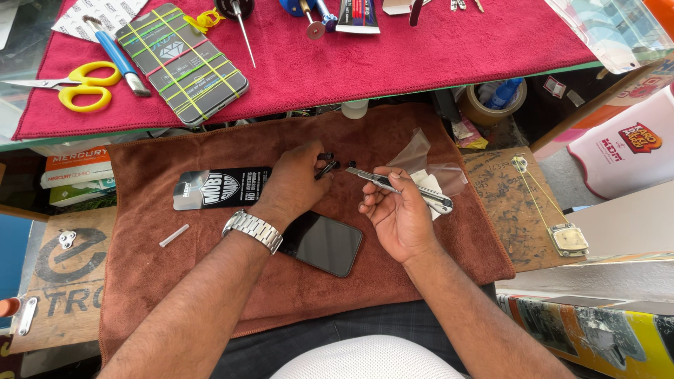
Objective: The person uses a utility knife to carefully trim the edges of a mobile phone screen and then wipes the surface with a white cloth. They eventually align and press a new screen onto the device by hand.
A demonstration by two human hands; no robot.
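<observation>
Right hand [397, 214] palm-up over the brown towel [175, 274], fingers [373, 204] curled and clenched around a utility knife [400, 188]. Long axis of the knife slanting from lower right to upper left, blade tip aimed toward the left hand [295, 184], handle end lying past the palm on the right. Left hand knuckles-up, wristwatch [253, 230] on the wrist, fingers pinching a small black piece [326, 167] just off the blade tip; exact form of that piece too small to tell. Blade tip and black piece near, apparently not touching. Dark smartphone [321, 243] flat on the towel, partly under the left wrist, nearer the left hand than the right. Black flat package [221, 187] left of the left hand; small white stick [174, 235] farther left. Clear plastic film [428, 165] behind the knife. On the red cloth [421, 49] above: yellow scissors [77, 85] and a rubber-banded phone [181, 63].
</observation>
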